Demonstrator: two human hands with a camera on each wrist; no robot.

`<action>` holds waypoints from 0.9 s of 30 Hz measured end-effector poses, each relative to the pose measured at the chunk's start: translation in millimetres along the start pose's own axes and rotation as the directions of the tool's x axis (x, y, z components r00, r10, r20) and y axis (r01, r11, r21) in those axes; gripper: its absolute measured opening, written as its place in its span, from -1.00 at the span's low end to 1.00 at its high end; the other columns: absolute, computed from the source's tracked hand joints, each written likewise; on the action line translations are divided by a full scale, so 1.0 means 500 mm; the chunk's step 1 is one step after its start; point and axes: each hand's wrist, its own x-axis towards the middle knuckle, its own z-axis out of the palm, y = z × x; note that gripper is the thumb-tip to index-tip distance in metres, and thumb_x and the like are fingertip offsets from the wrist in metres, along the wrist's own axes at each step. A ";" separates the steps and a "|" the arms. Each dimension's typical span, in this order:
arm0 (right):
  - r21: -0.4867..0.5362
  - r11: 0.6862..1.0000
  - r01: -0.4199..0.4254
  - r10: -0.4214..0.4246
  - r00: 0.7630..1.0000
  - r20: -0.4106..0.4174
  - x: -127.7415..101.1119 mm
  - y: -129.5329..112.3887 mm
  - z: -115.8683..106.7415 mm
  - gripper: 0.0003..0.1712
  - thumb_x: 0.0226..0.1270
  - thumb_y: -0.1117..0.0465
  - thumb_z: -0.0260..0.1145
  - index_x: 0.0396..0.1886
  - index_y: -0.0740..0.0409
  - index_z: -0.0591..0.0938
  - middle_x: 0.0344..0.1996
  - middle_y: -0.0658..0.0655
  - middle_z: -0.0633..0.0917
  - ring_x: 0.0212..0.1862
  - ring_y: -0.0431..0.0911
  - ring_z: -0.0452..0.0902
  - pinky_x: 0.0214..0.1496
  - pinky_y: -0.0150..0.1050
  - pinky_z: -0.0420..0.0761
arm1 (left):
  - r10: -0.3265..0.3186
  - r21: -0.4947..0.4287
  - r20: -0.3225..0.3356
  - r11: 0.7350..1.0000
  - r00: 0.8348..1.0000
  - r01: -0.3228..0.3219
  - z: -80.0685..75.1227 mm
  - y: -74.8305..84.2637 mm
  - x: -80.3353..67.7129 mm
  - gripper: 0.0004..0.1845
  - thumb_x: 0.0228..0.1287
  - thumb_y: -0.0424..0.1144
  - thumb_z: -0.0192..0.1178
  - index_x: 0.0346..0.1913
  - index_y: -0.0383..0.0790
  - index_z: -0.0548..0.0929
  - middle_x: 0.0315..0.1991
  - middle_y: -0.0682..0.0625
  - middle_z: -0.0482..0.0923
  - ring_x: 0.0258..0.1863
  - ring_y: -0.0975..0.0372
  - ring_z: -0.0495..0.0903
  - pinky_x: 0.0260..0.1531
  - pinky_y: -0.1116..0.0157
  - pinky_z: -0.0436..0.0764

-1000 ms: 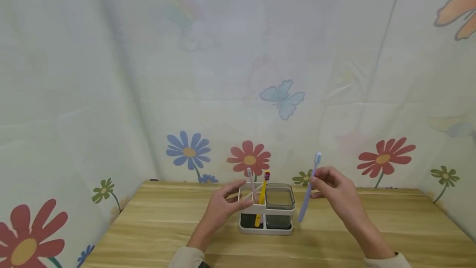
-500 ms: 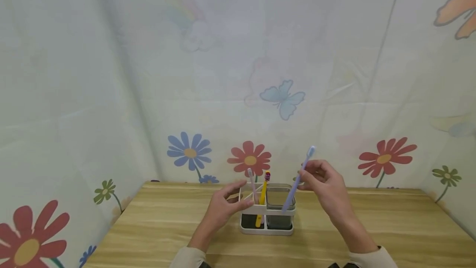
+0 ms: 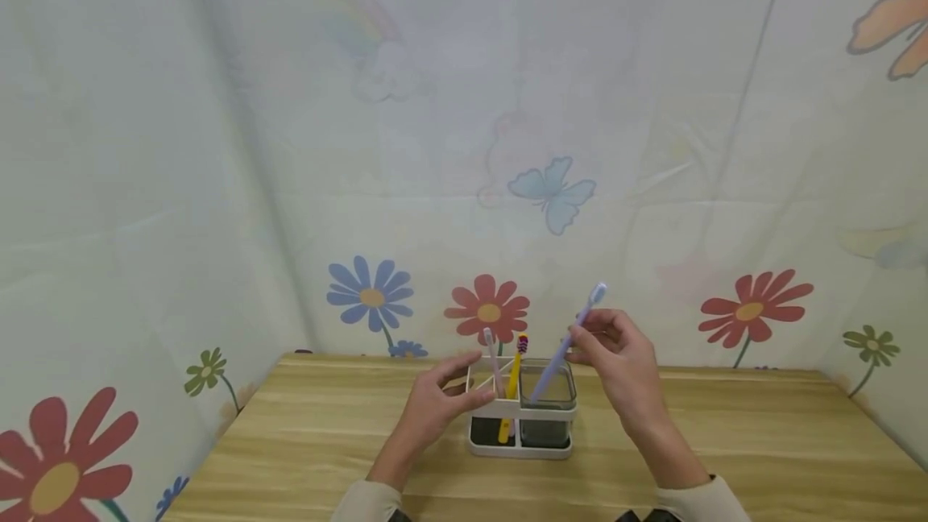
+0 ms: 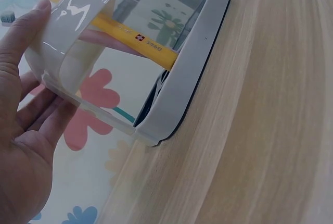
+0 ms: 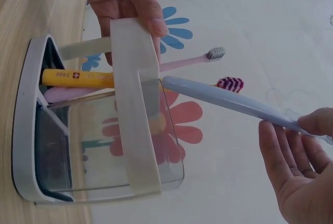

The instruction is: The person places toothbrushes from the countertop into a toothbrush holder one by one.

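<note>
A white toothbrush holder (image 3: pixel 545 414) stands upright on the table. My left hand (image 3: pixel 428 408) grips its upper left end, thumb at the front, other fingers behind. A yellow toothbrush (image 5: pixel 78 78) and a pink toothbrush (image 5: pixel 184 63) lean in the divided left part, bristles up. The right part carries a clear grey cup (image 3: pixel 545 430). Between thumb and fingertips, my right hand (image 3: pixel 625 369) pinches a light purple toothbrush (image 5: pixel 223 98). This brush slants, bristles up at the right, its handle end close to the holder's upper rim; whether they touch I cannot tell.
The wooden table (image 3: pixel 290 441) spreads to both sides of the holder. Behind it hangs a pale curtain (image 3: pixel 435 143) printed with flowers and butterflies, which also closes off the left and right sides.
My right hand has moved left with the purple toothbrush, which now slants more and has its lower end over the holder. The left hand and the holder have stayed put.
</note>
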 end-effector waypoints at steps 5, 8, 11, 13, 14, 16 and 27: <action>0.025 1.000 0.005 -0.004 1.000 -0.021 -0.002 0.000 0.010 -0.72 0.55 0.37 0.35 0.10 0.40 0.52 -0.03 0.32 0.68 -0.05 -0.09 0.76 -0.02 -0.16 0.82 | -0.005 0.001 0.003 1.000 1.000 0.005 0.001 -0.002 0.000 -0.34 0.28 -0.11 0.57 0.41 -0.18 0.64 0.37 -0.14 0.57 0.33 -0.09 0.56 0.28 0.05 0.62; 0.039 0.999 0.018 -0.017 0.999 -0.034 -0.004 0.002 0.016 -0.74 0.55 0.38 0.35 0.09 0.39 0.52 -0.02 0.36 0.67 -0.06 -0.08 0.76 -0.02 -0.16 0.82 | -0.008 0.015 0.004 1.000 1.000 0.008 0.001 -0.001 -0.001 -0.32 0.28 -0.08 0.57 0.41 -0.18 0.63 0.38 -0.12 0.56 0.33 -0.08 0.56 0.27 0.07 0.63; 0.046 0.998 0.045 -0.044 0.998 -0.034 -0.005 0.006 0.023 -0.74 0.54 0.39 0.35 0.09 0.40 0.52 -0.02 0.38 0.65 -0.07 -0.08 0.75 -0.03 -0.16 0.82 | 0.002 0.026 0.003 1.000 1.000 -0.002 -0.001 -0.001 -0.001 -0.30 0.27 -0.06 0.57 0.42 -0.20 0.62 0.39 -0.12 0.56 0.34 -0.10 0.55 0.27 0.08 0.63; 0.049 0.997 0.066 -0.065 0.997 -0.031 -0.006 0.010 0.028 -0.74 0.54 0.39 0.35 0.09 0.40 0.52 -0.03 0.38 0.64 -0.07 -0.08 0.75 -0.03 -0.16 0.82 | 0.007 0.027 0.001 1.000 1.000 -0.007 -0.001 -0.002 -0.001 -0.30 0.27 -0.07 0.57 0.43 -0.20 0.62 0.39 -0.12 0.56 0.35 -0.11 0.55 0.27 0.07 0.63; 0.049 0.996 0.077 -0.076 0.997 -0.030 -0.006 0.013 0.030 -0.74 0.54 0.40 0.34 0.09 0.40 0.52 -0.03 0.38 0.64 -0.07 -0.08 0.75 -0.03 -0.16 0.82 | 0.009 0.028 0.001 1.000 1.000 -0.009 -0.001 -0.003 -0.001 -0.30 0.27 -0.07 0.57 0.42 -0.20 0.62 0.39 -0.12 0.56 0.35 -0.11 0.55 0.26 0.07 0.63; 0.050 0.994 0.092 -0.090 0.995 -0.031 -0.008 0.019 0.034 -0.75 0.54 0.41 0.34 0.09 0.40 0.52 -0.04 0.38 0.64 -0.07 -0.07 0.75 -0.04 -0.16 0.82 | 0.008 0.029 0.001 1.000 1.000 -0.008 -0.001 -0.005 0.000 -0.31 0.27 -0.08 0.57 0.42 -0.20 0.62 0.39 -0.13 0.56 0.34 -0.11 0.55 0.26 0.07 0.64; -0.047 0.985 0.166 -0.165 0.986 0.026 -0.016 0.055 0.061 -0.76 0.51 0.40 0.38 0.07 0.33 0.57 -0.09 0.27 0.66 -0.02 0.01 0.72 -0.02 -0.06 0.82 | 0.003 0.014 0.005 1.000 1.000 -0.003 -0.004 -0.006 0.003 -0.30 0.27 -0.11 0.58 0.43 -0.18 0.62 0.41 -0.10 0.55 0.36 -0.09 0.55 0.26 0.14 0.63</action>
